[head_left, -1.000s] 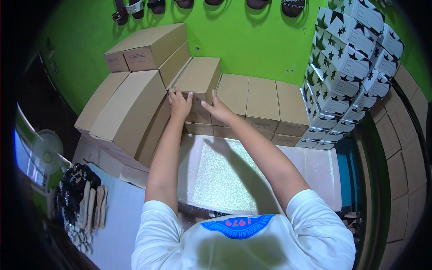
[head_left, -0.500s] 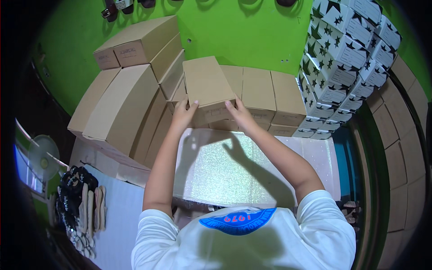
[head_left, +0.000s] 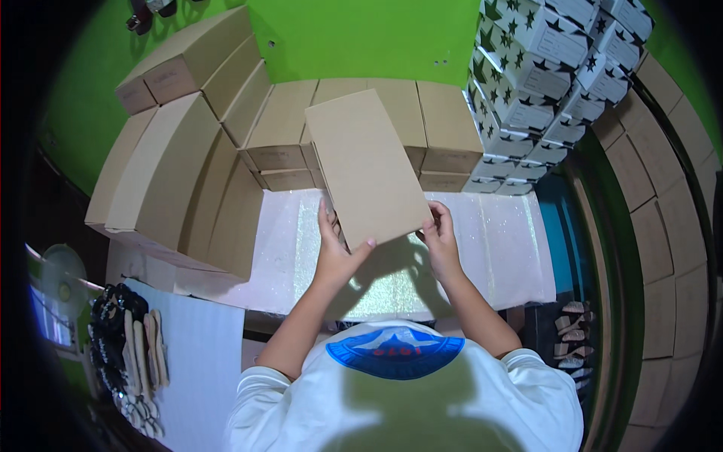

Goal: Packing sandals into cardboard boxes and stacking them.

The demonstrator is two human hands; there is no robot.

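The plain brown cardboard shoebox (head_left: 367,166) sits in my grip above the glittery white tabletop (head_left: 497,248). My left hand (head_left: 336,252) clamps its near left corner and my right hand (head_left: 439,237) pinches the near right corner. It looks light and stiff, smooth enough to slip, so the near corners seem the safest hold. Beyond it stands a row of matching brown boxes (head_left: 354,113) against the green wall (head_left: 361,34).
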